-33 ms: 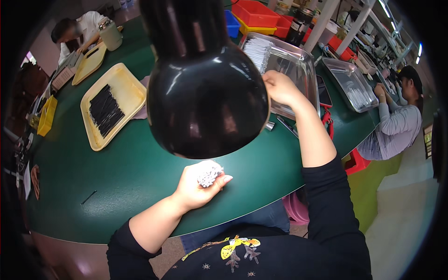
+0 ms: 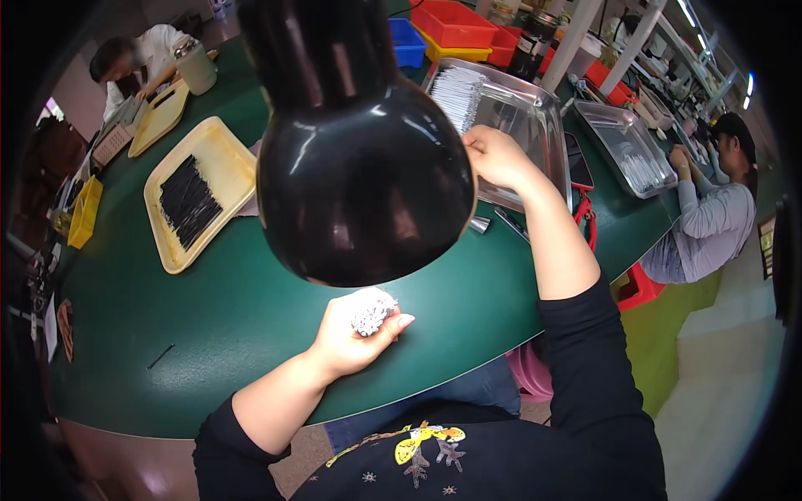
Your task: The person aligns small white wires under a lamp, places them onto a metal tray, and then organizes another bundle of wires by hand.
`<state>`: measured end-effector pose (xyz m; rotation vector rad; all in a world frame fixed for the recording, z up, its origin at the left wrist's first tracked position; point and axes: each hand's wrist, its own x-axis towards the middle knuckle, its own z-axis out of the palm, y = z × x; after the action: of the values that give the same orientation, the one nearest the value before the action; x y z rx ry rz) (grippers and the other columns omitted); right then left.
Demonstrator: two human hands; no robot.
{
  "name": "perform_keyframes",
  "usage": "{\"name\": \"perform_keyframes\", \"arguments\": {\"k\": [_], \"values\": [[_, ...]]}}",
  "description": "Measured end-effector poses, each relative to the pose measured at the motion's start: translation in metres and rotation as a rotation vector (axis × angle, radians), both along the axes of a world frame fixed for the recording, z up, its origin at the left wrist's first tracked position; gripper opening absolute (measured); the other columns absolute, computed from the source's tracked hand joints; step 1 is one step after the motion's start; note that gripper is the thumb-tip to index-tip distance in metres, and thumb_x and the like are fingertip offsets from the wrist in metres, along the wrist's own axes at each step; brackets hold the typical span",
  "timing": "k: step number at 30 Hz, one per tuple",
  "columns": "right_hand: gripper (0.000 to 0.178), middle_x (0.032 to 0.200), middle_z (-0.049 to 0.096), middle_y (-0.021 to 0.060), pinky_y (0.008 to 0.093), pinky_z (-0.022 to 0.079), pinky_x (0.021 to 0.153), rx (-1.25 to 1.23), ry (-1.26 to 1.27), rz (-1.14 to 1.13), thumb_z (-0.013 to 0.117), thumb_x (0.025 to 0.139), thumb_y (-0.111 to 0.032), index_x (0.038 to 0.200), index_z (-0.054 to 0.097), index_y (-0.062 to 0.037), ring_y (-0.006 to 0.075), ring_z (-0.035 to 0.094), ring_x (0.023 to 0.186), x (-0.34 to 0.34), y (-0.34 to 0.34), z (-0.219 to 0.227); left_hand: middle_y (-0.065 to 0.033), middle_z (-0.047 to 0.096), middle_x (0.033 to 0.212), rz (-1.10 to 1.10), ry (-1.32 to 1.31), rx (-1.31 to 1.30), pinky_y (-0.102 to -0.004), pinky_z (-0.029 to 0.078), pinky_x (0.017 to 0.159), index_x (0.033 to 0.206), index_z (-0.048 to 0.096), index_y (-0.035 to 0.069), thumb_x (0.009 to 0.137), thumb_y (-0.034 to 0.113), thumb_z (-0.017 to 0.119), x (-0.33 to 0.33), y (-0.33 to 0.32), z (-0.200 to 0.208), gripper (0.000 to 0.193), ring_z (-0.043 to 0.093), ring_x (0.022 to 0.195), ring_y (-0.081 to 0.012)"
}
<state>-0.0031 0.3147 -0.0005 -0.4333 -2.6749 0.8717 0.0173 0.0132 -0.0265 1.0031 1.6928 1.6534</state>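
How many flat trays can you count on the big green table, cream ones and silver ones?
Cream trays: 2
Silver trays: 2
Total: 4 trays

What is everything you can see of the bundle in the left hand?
The bundle is a tight cluster of many thin, whitish pieces, their uneven, brightly lit ends facing the camera. The left hand wraps round it over the green table, on the person's side of the black lamp. Its lower part is hidden; its material is unclear.
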Motion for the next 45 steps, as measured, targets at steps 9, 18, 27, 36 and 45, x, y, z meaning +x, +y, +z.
{"name": "perform_keyframes", "arguments": {"k": [9, 18, 27, 36, 45], "values": [[0.015, 0.073, 0.058, 0.0108, 0.0251, 0.047, 0.053, -0.236, -0.076, -0.075, 0.049, 0.08, -0.009, 0.089, 0.05, 0.0032, 0.0165, 0.06, 0.062, 0.009, 0.004, -0.002, -0.0052, 0.055, 0.06, -0.032, 0.003, -0.061, -0.0207, 0.043, 0.05, 0.072, 0.051, 0.001, 0.076, 0.003, 0.059, 0.001, 0.0, 0.006, 0.009, 0.053, 0.054, -0.0098], [0.019, 0.066, 0.058, 0.0111, 0.0264, 0.048, 0.05, -0.199, -0.125, -0.125, 0.05, 0.082, -0.015, 0.086, 0.05, 0.0037, 0.0177, 0.06, 0.057, 0.021, -0.003, 0.017, -0.0067, 0.056, 0.061, -0.018, -0.008, -0.105, -0.0212, 0.044, 0.05, 0.073, 0.052, -0.001, 0.077, 0.003, 0.058, -0.001, -0.002, 0.007, 0.008, 0.054, 0.054, -0.011], [0.021, 0.066, 0.06, 0.0121, 0.0277, 0.045, 0.052, -0.028, -0.002, 0.037, 0.052, 0.081, -0.017, 0.081, 0.051, 0.0039, 0.0176, 0.06, 0.055, 0.021, -0.014, 0.011, -0.008, 0.057, 0.061, -0.027, -0.024, -0.155, -0.022, 0.045, 0.05, 0.072, 0.052, -0.001, 0.075, 0.003, 0.059, -0.001, -0.003, 0.01, 0.009, 0.055, 0.055, -0.0117], [0.023, 0.064, 0.06, 0.0133, 0.0317, 0.045, 0.058, -0.021, -0.04, 0.067, 0.048, 0.081, -0.02, 0.076, 0.052, 0.0025, 0.0224, 0.061, 0.063, 0.022, -0.013, 0.004, -0.0088, 0.057, 0.062, -0.056, -0.003, -0.195, -0.0225, 0.045, 0.05, 0.073, 0.051, -0.001, 0.074, 0.002, 0.06, -0.004, -0.001, 0.011, 0.009, 0.055, 0.055, -0.0122], [0.016, 0.073, 0.059, 0.0171, 0.0412, 0.043, 0.067, 0.04, -0.055, -0.209, 0.05, 0.078, -0.019, 0.08, 0.054, -0.0036, 0.0335, 0.056, 0.074, 0.035, -0.002, 0.018, -0.0082, 0.057, 0.061, -0.09, 0.051, -0.209, -0.0218, 0.044, 0.05, 0.071, 0.053, -0.001, 0.073, 0.002, 0.061, -0.005, -0.001, 0.009, 0.009, 0.054, 0.054, -0.0111]]}}
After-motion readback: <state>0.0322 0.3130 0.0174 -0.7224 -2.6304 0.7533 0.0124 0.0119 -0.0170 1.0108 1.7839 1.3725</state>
